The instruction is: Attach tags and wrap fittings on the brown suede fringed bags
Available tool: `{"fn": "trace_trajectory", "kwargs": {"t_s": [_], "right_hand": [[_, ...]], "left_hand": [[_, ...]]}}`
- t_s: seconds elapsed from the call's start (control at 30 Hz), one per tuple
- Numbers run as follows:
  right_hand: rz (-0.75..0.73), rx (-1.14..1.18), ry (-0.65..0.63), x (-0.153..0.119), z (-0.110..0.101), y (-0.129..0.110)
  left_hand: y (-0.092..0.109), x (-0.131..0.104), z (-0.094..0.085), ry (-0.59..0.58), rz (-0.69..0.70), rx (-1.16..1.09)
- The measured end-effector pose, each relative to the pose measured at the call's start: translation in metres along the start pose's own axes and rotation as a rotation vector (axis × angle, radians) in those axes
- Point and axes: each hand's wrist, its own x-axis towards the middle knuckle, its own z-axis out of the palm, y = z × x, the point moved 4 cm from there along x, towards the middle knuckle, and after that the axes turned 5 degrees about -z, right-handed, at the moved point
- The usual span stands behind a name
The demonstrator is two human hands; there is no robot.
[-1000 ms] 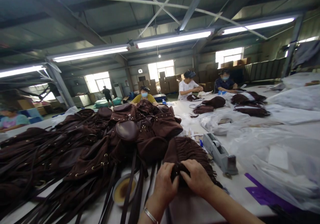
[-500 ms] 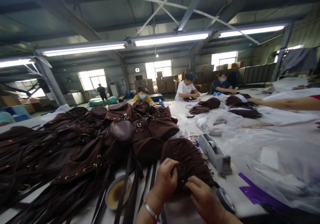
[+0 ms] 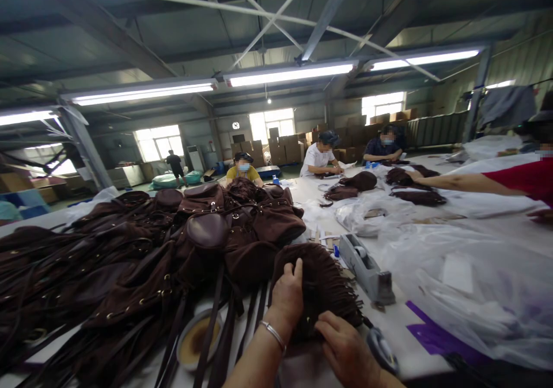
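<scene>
A dark brown fringed bag [image 3: 322, 272] lies in front of me at the near side of the table. My left hand [image 3: 288, 296], with a silver bangle at the wrist, rests on its left part, the fingers apart and pointing away from me. At the bag's near edge, my right hand [image 3: 343, 339] pinches the brown material beside a small metal stud. To the left, a big heap of brown bags [image 3: 142, 261] with straps and metal eyelets covers the table.
A grey tape dispenser [image 3: 367, 270] stands right of the bag, near scissors [image 3: 382, 349]. Clear plastic bags [image 3: 470, 284] and a purple sheet [image 3: 440, 333] lie farther right. A round dish [image 3: 199, 339] sits under straps. Several people are around; a red-sleeved arm [image 3: 466, 181] reaches in.
My left hand has moved up onto the bag and its fingers have opened. My right hand has barely moved. The red-sleeved person has come further into view at the right.
</scene>
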Motion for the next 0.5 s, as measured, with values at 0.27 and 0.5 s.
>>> {"fn": "trace_trajectory", "kwargs": {"t_s": [0.27,0.5], "right_hand": [[0.229,0.162,0.028,0.007,-0.006,0.012],[0.389,0.287,0.010,0.022,-0.015,0.017]], "left_hand": [[-0.083,-0.032,-0.054,0.341,-0.327,-0.009],[-0.014,-0.084,-0.038,0.188,0.425,0.114]]}}
